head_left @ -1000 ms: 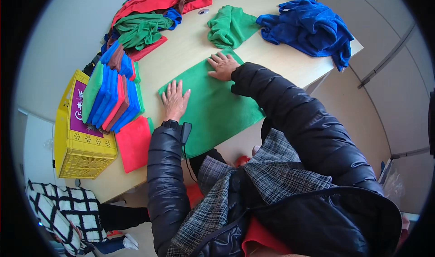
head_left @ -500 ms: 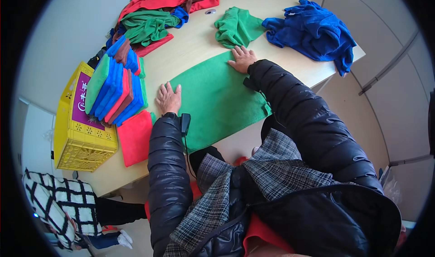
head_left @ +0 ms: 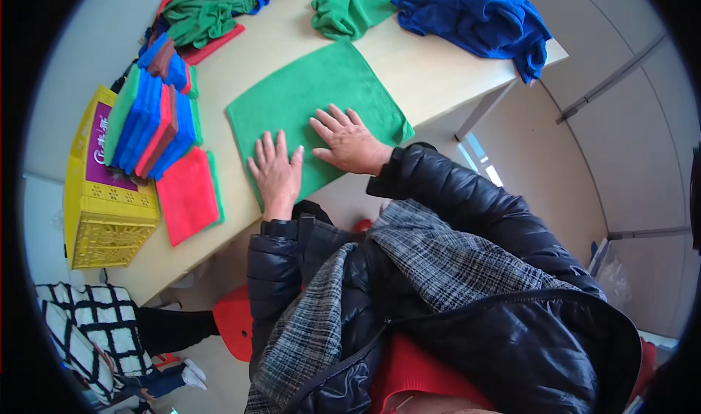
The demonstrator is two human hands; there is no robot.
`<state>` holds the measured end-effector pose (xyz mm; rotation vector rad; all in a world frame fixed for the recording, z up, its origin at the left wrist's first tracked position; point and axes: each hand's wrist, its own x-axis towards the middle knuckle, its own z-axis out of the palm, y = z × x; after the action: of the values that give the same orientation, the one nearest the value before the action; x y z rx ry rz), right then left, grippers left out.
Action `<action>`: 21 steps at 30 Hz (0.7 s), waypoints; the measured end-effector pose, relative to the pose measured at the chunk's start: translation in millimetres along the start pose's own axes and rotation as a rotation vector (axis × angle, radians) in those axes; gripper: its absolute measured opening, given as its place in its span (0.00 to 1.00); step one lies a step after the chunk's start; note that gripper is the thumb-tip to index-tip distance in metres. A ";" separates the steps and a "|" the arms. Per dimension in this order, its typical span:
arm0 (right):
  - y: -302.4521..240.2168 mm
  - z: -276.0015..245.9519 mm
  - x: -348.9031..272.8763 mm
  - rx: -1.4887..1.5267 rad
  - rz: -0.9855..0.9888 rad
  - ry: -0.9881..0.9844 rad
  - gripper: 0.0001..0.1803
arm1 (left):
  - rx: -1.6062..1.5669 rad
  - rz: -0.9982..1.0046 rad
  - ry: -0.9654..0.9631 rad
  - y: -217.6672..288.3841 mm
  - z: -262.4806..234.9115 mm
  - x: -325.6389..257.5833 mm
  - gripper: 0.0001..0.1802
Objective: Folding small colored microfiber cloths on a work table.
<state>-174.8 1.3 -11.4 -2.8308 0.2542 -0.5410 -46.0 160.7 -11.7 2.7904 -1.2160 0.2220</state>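
Green cloth (head_left: 314, 100) lies spread flat on the counter (head_left: 431, 71), its near edge at the counter's near edge and one corner hanging slightly over it. Left hand (head_left: 277, 173) open, palm down, fingers spread, pressing on the cloth's near part. Right hand (head_left: 347, 140) open, palm down, flat on the cloth just beside the left hand. Both sleeves dark, padded.

Toward the left end of the counter: red folded cloth (head_left: 186, 195) flat on the surface, next to a yellow crate (head_left: 102, 209) holding upright folded cloths in blue, red and green. At the far edge: crumpled green cloth (head_left: 350, 5); blue cloth heap (head_left: 475, 12) at the far right corner.
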 end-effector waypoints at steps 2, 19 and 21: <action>1.2 -0.7 -8.8 -0.029 0.023 0.021 0.38 | -0.021 0.021 0.025 -5.6 -1.5 -3.6 0.36; 134.3 -61.6 -89.2 -0.138 0.437 0.244 0.30 | -0.289 -0.002 0.205 -57.7 6.9 -45.5 0.34; 109.2 -68.6 -89.6 0.097 0.256 0.343 0.30 | -0.339 0.047 0.229 -46.4 -8.3 -66.1 0.34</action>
<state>-296.6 -97.9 -9.7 -2.5452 0.6243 -0.9482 -57.2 241.0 -15.7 2.3767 -1.1438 0.2977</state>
